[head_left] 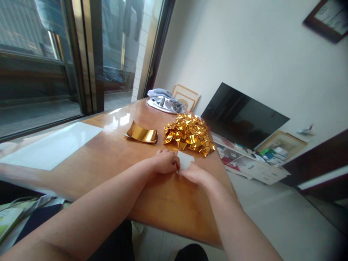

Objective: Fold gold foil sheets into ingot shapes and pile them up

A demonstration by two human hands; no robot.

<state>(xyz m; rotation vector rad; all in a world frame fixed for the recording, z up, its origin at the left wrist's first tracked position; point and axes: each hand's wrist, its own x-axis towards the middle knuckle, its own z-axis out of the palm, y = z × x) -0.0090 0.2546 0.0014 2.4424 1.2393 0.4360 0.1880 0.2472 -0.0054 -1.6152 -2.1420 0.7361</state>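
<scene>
Daylight comes in through the tall glass door (clothes hang beyond it) and glares off the glossy wooden table. Over by the plain pale wall, I see a big dark television above a white TV cabinet, a framed picture beside it, and pale, smooth floor in front.

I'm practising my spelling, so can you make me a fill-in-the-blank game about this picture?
1. The left hand and right hand are both at a small sheet coloured ____.
2. The crinkly pile just beyond the hands is shiny and ____ in colour.
3. On the table, the neat stack is to the ____ of the crinkly pile.
4. The wide screen past the table is ____.

Missing words: white; gold; left; black.
</scene>
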